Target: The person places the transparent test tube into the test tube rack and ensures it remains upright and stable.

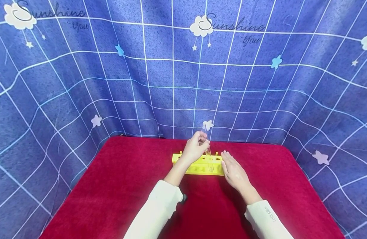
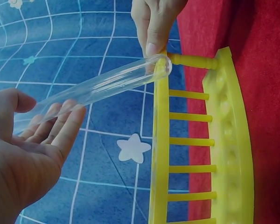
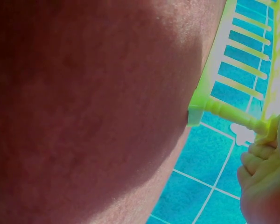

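My left hand (image 1: 196, 148) holds a clear, empty-looking test tube (image 2: 114, 81) near its upper part, between thumb and fingers. The tube slants, and its rounded bottom end overlaps the top plate of a yellow test tube rack (image 2: 161, 140) in the left wrist view. From the head view, that end shows in front of the rack, towards its right side. My right hand (image 1: 235, 172) rests with straight fingers against the rack's right end. Its thumb (image 2: 152, 46) touches the top plate's end. Upright on the table, the rack has a row of holes on top and thin pegs.
A red cloth covers the table (image 1: 129, 186). Behind and on both sides hangs a blue curtain (image 1: 159, 76) with white grid lines, stars and clouds. Something small and dark (image 1: 184, 198) shows by the left sleeve (image 1: 159, 205).
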### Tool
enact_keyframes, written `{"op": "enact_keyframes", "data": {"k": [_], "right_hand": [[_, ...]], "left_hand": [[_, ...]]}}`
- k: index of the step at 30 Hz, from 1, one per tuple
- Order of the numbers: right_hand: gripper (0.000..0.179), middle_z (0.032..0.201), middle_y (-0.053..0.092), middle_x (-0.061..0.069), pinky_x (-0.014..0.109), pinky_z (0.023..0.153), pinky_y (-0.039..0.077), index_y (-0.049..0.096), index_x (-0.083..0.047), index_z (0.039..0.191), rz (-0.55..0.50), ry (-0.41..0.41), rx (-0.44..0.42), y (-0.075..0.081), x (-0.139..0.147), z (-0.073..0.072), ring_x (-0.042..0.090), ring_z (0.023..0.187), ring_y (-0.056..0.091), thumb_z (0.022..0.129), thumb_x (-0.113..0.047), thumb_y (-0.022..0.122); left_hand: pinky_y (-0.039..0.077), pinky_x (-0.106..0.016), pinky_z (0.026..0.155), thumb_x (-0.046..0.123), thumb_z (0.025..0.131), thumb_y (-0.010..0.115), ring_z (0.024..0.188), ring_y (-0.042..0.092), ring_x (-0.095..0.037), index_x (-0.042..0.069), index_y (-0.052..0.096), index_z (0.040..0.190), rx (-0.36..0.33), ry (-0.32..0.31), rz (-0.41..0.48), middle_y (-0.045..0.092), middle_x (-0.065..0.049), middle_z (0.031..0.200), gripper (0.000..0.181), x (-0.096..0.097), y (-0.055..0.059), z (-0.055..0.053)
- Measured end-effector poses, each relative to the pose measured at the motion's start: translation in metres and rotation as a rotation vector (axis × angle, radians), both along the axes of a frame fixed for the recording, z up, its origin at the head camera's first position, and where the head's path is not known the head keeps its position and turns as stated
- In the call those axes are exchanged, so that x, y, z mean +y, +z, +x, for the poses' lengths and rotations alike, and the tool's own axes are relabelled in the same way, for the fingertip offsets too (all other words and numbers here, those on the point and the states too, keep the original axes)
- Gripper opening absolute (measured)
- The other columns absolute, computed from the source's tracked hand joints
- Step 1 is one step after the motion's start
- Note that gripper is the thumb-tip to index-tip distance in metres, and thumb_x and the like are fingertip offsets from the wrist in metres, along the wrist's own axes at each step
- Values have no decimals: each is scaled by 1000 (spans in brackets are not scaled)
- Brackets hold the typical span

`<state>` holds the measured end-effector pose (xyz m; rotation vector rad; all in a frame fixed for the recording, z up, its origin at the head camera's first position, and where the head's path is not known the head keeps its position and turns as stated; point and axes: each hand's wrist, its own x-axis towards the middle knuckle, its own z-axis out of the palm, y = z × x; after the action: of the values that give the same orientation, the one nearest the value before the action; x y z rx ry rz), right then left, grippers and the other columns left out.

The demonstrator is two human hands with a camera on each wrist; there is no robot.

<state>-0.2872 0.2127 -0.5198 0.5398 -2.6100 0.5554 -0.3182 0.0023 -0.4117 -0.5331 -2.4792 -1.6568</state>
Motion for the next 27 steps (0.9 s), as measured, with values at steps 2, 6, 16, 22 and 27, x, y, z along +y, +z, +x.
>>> {"op": "enact_keyframes", "data": {"k": [2, 6, 16, 22, 27], "right_hand": [[45, 146, 52, 26, 49, 116, 35, 51, 10, 141, -3, -1, -2, 0, 0, 0, 38, 140, 46, 103, -14, 54], [46, 146, 52, 26, 48, 116, 34, 51, 9, 141, -2, -2, -3, 0, 0, 0, 37, 140, 46, 102, -15, 54], [46, 147, 51, 25, 48, 117, 34, 50, 8, 142, 4, -6, -10, 0, 0, 0, 36, 141, 46, 103, -16, 54], [46, 147, 51, 25, 48, 117, 34, 51, 9, 142, 6, -6, 1, 0, 0, 0, 36, 141, 46, 103, -16, 53], [43, 144, 53, 27, 48, 116, 35, 53, 11, 138, -3, 12, 45, -1, 0, 1, 38, 139, 48, 103, -13, 52]], "left_hand": [[54, -25, 66, 17, 95, 63, 82, 67, -11, 8, 56, 117, 0, 0, 3, 72, -3, 98, 25, 1, 0, -1], [55, -26, 69, 16, 96, 62, 82, 68, -12, 7, 56, 119, 6, -4, 7, 73, -5, 100, 26, 2, 2, -3], [55, -30, 80, 16, 97, 63, 91, 69, -17, 8, 56, 119, 58, -1, -9, 73, -6, 103, 24, 9, 4, -8], [56, -34, 85, 17, 97, 63, 94, 69, -20, 7, 56, 120, 80, 6, 2, 73, -8, 105, 26, 14, 6, -10], [56, -35, 87, 14, 96, 63, 95, 70, -23, 5, 56, 119, 113, 19, 11, 73, -10, 106, 25, 20, 7, -11]]}}
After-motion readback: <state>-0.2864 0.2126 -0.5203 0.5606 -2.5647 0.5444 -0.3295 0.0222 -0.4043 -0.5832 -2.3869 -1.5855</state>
